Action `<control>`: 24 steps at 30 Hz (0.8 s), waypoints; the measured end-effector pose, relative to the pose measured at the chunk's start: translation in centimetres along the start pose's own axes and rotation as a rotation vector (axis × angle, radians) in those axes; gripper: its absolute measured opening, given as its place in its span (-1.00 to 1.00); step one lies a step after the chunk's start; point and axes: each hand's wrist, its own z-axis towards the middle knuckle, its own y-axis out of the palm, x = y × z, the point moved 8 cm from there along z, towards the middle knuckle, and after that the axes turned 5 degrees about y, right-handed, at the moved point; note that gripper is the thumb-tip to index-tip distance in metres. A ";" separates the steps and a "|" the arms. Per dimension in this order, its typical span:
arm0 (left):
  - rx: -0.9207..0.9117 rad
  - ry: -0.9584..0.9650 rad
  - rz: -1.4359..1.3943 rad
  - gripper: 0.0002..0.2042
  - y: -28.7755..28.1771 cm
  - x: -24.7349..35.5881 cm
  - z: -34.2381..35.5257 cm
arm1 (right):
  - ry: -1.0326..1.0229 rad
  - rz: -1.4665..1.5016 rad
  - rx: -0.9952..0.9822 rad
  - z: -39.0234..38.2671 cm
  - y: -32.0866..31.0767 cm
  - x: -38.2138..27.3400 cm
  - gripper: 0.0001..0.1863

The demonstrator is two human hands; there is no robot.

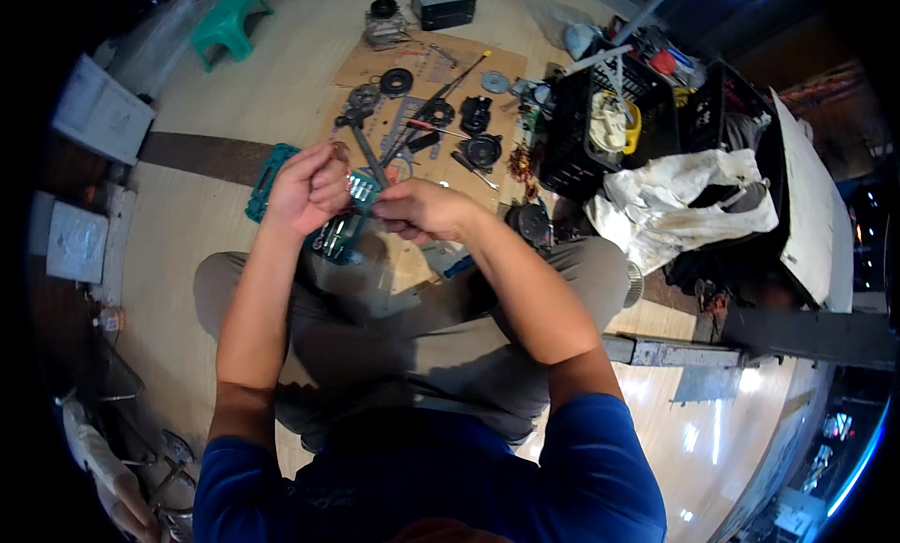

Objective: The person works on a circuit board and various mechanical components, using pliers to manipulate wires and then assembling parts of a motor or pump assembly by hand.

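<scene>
My left hand (309, 189) is closed around what looks like thin copper-coloured wire (341, 151), looping above its fingers. My right hand (417, 210) is pinched just to its right; what its fingertips hold is too small to make out. Just beyond and below both hands lies an open teal socket case (257, 200) with chrome sockets (359, 189). A dark flat bar (368, 151) lies behind them on a cardboard sheet (475, 67) among black round parts (396, 80), a red-handled screwdriver (422, 124) and loose tools.
Black plastic crates (564, 142) of tools and a white cloth (682, 196) stand at right, beside a white panel (802, 215). A green stool (231, 26), a black metal box (442, 6) and a cylindrical metal part (384, 23) sit farther back. My crossed legs are below my hands.
</scene>
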 end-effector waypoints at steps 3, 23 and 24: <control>-0.110 -0.123 0.138 -0.81 1.5 -0.5 -0.9 | 0.057 -0.032 0.026 -0.5 -0.9 -0.7 -0.80; 0.484 0.159 0.848 -0.77 -4.0 -3.5 -0.2 | -0.136 0.183 0.201 0.6 0.3 -0.3 -0.80; 0.486 0.162 0.783 -0.78 -4.3 -3.4 -0.3 | -0.145 0.183 0.198 0.8 0.6 -0.2 -0.80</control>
